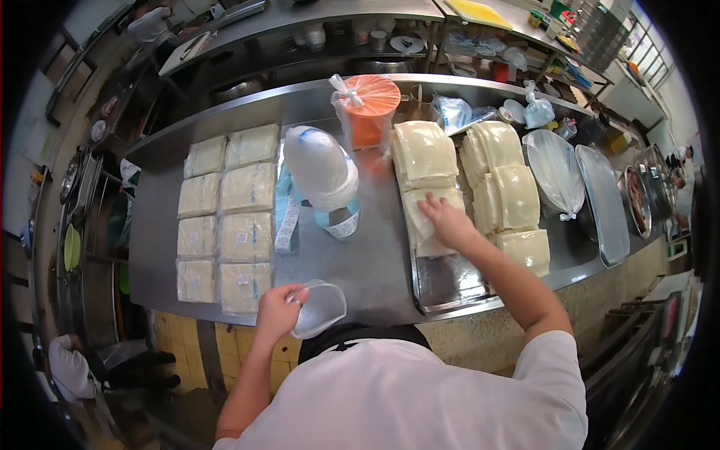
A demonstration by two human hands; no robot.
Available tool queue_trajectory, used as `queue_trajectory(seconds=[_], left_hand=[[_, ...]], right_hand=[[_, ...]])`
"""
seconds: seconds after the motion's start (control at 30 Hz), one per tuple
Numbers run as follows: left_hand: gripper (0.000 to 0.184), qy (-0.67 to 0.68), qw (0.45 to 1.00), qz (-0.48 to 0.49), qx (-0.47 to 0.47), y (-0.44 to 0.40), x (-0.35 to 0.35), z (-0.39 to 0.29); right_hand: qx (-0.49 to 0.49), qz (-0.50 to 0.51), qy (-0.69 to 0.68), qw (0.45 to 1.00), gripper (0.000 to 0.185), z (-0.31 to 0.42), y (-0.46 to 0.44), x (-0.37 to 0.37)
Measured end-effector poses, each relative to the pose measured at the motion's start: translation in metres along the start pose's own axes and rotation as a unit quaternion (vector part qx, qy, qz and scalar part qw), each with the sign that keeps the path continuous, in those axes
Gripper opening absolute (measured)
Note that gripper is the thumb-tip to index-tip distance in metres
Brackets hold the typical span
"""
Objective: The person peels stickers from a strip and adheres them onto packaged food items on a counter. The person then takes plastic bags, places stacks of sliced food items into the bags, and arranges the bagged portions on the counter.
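My left hand [279, 311] is closed on the edge of a clear plastic bag [321, 309], whose mouth gapes open at the table's front edge. My right hand [448, 222] lies with fingers spread on a pile of pale, flat dough sheets [433, 202]. The pile rests on a metal tray [450, 289], with taller stacks of sheets [424, 150] behind it and more stacks [517, 196] to its right. On the left of the table, bagged packs of sheets [246, 187] lie in two columns, some with small white labels.
A big roll of clear bags [321, 169] stands mid-table beside blue-and-white strips [288, 225]. Behind it is an orange container [371, 112] in plastic. A tied bag [553, 172] and another tray [602, 206] sit at the right. Another person [71, 367] is at lower left.
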State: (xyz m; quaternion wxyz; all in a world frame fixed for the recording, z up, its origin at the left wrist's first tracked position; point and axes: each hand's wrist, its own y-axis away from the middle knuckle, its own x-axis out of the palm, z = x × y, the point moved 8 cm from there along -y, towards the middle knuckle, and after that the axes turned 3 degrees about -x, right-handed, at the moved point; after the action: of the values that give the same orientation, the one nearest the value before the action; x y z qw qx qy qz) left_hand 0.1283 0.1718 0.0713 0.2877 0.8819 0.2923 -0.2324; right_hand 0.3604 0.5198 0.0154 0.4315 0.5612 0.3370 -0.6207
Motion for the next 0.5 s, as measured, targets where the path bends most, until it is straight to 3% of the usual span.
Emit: queue_trajectory(seconds=[0.13,0.2,0.3,0.4,0.47,0.5], left_hand=[[0.025,-0.076,0.997,0.022,-0.003,-0.004,-0.009,-0.008],[0.022,-0.104,0.994,0.031,0.015,-0.009,-0.015,-0.017],[0.021,-0.117,0.992,0.034,0.041,-0.012,-0.024,-0.035],[0.021,-0.069,0.994,0.011,0.079,-0.030,-0.031,-0.033],[0.021,0.003,0.994,-0.014,0.107,-0.045,-0.034,-0.023],[0.022,0.015,0.993,-0.027,0.114,-0.047,-0.038,-0.025]], right_hand=[[0.138,0.104,-0.244,0.954,0.049,-0.058,-0.021,-0.041],[0.172,0.055,-0.365,0.913,0.035,-0.091,-0.013,-0.055],[0.199,-0.039,-0.649,0.733,0.045,-0.089,0.028,-0.082],[0.146,-0.158,-0.805,0.553,0.050,-0.054,0.074,-0.085],[0.079,-0.181,-0.932,0.305,0.057,-0.014,0.095,-0.056],[0.048,-0.177,-0.942,0.280,0.060,0.016,0.102,-0.049]])
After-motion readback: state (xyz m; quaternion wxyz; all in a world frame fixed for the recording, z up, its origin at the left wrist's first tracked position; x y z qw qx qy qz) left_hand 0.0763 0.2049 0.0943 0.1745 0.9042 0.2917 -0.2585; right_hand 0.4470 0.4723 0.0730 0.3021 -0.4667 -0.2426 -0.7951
